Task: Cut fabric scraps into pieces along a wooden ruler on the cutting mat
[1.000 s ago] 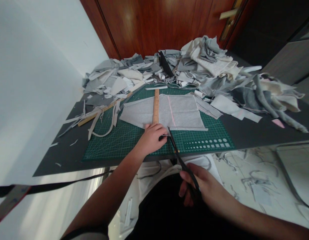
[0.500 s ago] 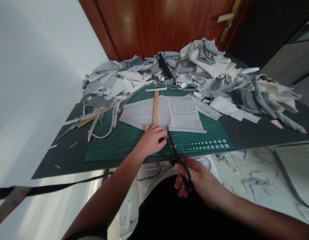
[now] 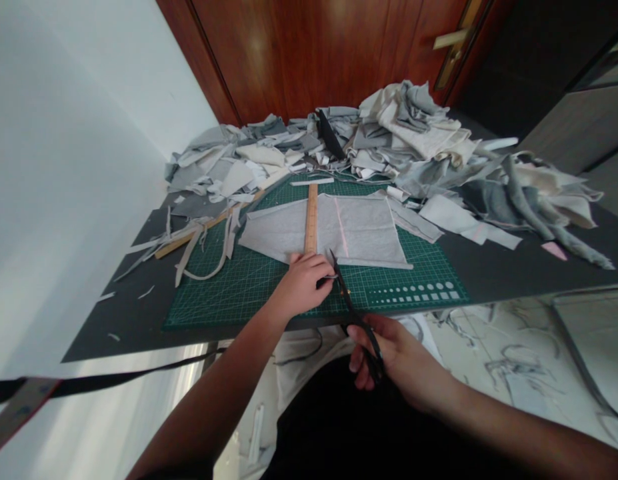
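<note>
Toward the tabletop's (image 3: 113, 320) left edge, thin strips (image 3: 181, 270) lie loose beside and across a stick (image 3: 171, 249). Next comes the mat (image 3: 229, 300), reaching to the near edge, with the grey cloth (image 3: 369, 227) spread over its middle and a ruler (image 3: 311, 220) laid across the cloth. The cloth looks light, soft and limp, likely to wrinkle or slide if pulled; it is best held flat under the ruler and gripped at its near edge, close to the cut.

The left hand (image 3: 309, 280) is there, at the ruler's near end, its bent fingers seemingly pinching the cloth's edge. Just right of it, the scissors (image 3: 356, 313) point away, tips at that edge; how far the blades part is hard to tell. The right hand (image 3: 389, 350), beyond the tabletop's near edge, has its fingers closed through the handles. A pink scrap (image 3: 554, 251) lies toward the right end.
</note>
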`<state>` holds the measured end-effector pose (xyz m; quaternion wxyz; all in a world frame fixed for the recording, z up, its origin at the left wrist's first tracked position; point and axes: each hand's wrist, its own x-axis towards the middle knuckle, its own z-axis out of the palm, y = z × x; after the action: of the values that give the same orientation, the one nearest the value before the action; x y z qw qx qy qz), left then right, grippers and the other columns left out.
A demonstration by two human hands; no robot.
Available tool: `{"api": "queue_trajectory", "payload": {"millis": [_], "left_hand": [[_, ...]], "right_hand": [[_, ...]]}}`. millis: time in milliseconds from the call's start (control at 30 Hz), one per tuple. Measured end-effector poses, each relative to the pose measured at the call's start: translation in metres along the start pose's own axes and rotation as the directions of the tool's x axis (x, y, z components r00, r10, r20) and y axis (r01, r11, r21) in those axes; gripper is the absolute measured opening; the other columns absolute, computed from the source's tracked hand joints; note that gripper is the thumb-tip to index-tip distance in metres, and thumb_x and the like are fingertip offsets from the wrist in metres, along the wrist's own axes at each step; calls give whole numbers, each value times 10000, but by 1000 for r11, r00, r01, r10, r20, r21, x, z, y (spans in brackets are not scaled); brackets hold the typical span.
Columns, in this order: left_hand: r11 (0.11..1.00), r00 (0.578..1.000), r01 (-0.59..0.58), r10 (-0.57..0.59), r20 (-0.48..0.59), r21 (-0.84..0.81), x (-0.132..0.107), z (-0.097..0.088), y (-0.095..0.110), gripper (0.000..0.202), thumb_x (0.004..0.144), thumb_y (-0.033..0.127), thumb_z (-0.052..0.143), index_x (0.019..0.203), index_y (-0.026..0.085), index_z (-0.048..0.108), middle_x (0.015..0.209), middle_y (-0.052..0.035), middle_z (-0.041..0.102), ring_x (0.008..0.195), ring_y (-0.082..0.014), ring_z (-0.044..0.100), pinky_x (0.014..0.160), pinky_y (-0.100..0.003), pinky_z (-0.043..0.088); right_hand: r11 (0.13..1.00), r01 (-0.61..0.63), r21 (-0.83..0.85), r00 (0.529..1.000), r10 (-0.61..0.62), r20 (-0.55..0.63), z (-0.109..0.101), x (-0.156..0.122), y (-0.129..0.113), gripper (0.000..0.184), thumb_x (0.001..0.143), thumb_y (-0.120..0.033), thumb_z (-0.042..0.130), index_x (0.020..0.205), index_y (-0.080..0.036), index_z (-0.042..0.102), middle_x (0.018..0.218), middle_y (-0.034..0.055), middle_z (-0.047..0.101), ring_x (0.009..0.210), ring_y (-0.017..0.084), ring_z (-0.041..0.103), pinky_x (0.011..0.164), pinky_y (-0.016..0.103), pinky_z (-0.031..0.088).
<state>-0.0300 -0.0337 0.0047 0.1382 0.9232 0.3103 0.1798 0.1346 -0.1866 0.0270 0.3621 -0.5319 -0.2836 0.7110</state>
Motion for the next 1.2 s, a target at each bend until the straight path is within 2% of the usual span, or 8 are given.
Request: {"api": "queue_trajectory", "payload": {"millis": [633, 933, 1200], "left_hand": [[997, 999, 13, -15, -32, -78, -2, 0, -2, 79, 867, 139, 627, 843, 206, 660, 906, -9, 717, 969, -215, 649, 903, -420, 358], [996, 999, 29, -31, -23, -80, 0, -2, 0, 95, 840, 126, 644, 811, 209, 680, 881, -8, 710, 940, -216, 647, 890, -416, 371], [995, 999, 29, -31, -23, -94, -1, -3, -2, 88, 837, 130, 669, 797, 205, 690, 863, -3, 696, 918, -207, 651, 873, -410, 369]], "right_hand": [[999, 29, 31, 999, -28, -40, 5, 12, 2, 627, 687, -752, 739, 863, -196, 509, 595, -19, 653, 453, 143, 625, 441, 238, 439], [996, 85, 41, 996, -83, -42, 9, 17, 5, 577, 746, -728, 717, 804, -190, 519, 595, -6, 647, 461, 142, 620, 444, 247, 441], [995, 62, 76, 995, -56, -85, 16, 19, 0, 607, 718, -750, 725, 839, -186, 536, 627, 0, 670, 459, 130, 611, 449, 243, 449]]}}
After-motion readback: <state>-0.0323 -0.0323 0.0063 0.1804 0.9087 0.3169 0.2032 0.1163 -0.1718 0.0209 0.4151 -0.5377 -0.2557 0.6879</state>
